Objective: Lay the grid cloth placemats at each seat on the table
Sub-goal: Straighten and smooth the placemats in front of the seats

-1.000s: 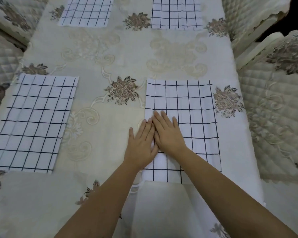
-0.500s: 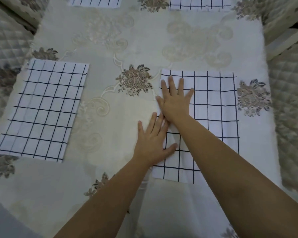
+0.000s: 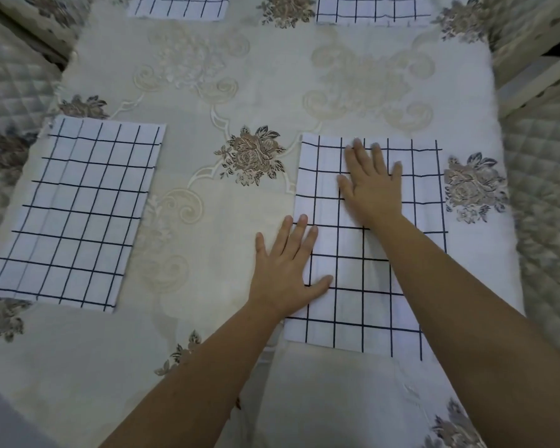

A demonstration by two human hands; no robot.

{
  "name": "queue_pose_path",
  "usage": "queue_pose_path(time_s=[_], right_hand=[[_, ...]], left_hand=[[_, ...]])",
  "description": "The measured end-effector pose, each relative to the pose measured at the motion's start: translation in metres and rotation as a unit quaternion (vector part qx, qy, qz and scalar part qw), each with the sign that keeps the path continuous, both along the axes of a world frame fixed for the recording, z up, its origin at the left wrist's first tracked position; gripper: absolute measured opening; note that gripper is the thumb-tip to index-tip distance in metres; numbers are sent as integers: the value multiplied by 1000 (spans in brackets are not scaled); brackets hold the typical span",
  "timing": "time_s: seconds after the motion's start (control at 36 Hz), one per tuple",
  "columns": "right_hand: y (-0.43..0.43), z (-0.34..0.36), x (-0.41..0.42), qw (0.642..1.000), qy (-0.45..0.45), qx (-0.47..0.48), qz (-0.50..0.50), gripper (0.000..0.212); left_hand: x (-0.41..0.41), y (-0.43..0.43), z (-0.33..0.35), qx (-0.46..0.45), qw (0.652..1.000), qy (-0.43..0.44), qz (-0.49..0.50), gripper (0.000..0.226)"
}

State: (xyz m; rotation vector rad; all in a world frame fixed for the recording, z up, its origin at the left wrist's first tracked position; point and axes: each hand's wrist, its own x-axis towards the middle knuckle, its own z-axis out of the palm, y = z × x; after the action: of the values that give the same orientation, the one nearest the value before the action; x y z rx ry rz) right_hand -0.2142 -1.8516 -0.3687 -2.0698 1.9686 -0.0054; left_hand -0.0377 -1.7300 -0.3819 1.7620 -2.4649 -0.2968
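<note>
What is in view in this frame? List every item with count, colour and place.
Placemats: 4, white with dark grid. One near right under both hands, one near left, two cut off at the far edge.
Tablecloth: 1, cream with brown flower motifs, covering the table.
Chairs: quilted cream covers, left and right of the table; count unclear.
Left hand: flat, open, on the near right placemat's left edge.
Right hand: flat, open, on that placemat's far half.
</note>
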Motion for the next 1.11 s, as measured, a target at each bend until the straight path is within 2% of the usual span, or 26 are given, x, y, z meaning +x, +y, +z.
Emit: queue_pose_path(time_s=[0.22, 0.36, 0.47, 0.61, 0.75, 0.92, 1.11], right_hand=[[16, 4, -48, 998, 9, 9, -61, 55], [30, 7, -37, 995, 55, 8, -80, 55], [68, 10, 12, 999, -23, -2, -35, 67], [109, 4, 46, 998, -64, -8, -6, 55], [118, 0, 20, 999, -42, 6, -6, 66], [131, 2, -12, 998, -24, 0, -59, 66], [139, 8, -27, 997, -20, 4, -72, 68]], left_hand=[[1, 1, 0, 5, 1000, -7, -5, 82], [0, 1, 3, 8, 1000, -15, -8, 82], [0, 1, 6, 13, 1000, -18, -7, 80], [-1, 0, 6, 19, 999, -37, -15, 80], [-1, 1, 8, 22, 999, -36, -15, 74], [-2, 2, 9, 30, 998, -45, -18, 74], [-4, 2, 14, 63, 996, -59, -10, 74]])
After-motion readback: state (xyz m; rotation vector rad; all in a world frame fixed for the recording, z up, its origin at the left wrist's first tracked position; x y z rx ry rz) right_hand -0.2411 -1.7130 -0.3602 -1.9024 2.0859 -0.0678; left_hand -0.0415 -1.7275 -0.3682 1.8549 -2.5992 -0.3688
